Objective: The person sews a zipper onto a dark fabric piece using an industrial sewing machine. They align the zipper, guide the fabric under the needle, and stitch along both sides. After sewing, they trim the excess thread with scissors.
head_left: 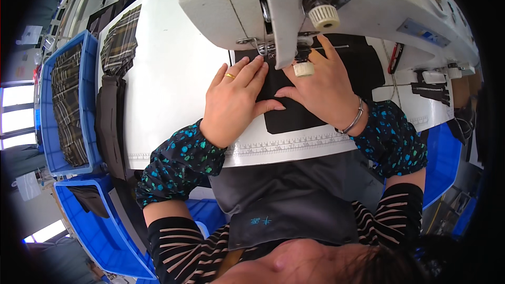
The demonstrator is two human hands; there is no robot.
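Observation:
A dark fabric piece (294, 113) lies flat on the white sewing table, its far part beneath the head of a white sewing machine (342, 31). My left hand (231, 102) rests palm down at the fabric's left edge, fingers stretched and a ring on one of them. Its fingertips reach close to the presser foot area (265, 48). My right hand (326, 87) presses flat on the fabric to the right, with fingers spread and partly hidden behind the machine's knob (304, 68). Both thumbs point toward each other over the cloth.
Plaid fabric pieces (121, 42) and dark folded cloth (110, 121) lie at the table's left. Beside it stand a blue bin (87, 100) of plaid cloth and another blue bin (105, 231). Red-and-black snips (395, 59) lie right. A ruler strip (284, 146) runs along the near edge.

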